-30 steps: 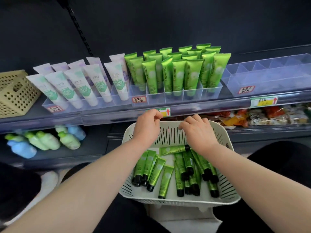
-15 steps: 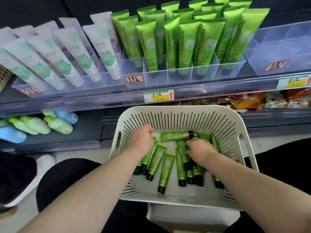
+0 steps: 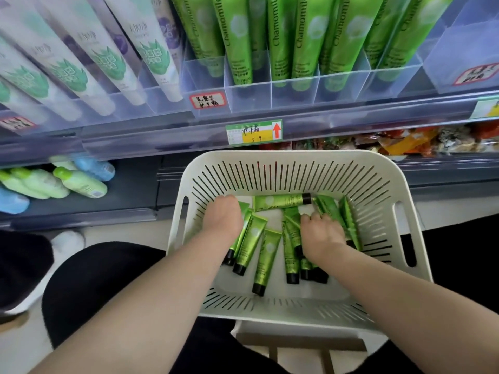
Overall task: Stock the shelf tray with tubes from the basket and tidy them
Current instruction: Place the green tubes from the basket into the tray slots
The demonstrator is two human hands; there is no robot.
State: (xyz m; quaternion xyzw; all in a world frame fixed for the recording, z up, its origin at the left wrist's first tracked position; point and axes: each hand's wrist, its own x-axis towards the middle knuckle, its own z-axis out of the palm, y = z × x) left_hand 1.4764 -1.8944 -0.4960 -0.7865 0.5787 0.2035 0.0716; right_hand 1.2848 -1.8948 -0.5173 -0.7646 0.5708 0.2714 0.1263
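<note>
Covering tubes (image 3: pixel 266 255), hands (image 3: pixel 222 221) (image 3: pixel 322 236) in basket (image 3: pixel 297 161) (bottles (image 3: pixel 81 182) nearby)

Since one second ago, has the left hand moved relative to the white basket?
Yes. The left hand has left the far rim of the basket and gone down inside it, nearer the person, onto the green tubes at its left side.
</note>
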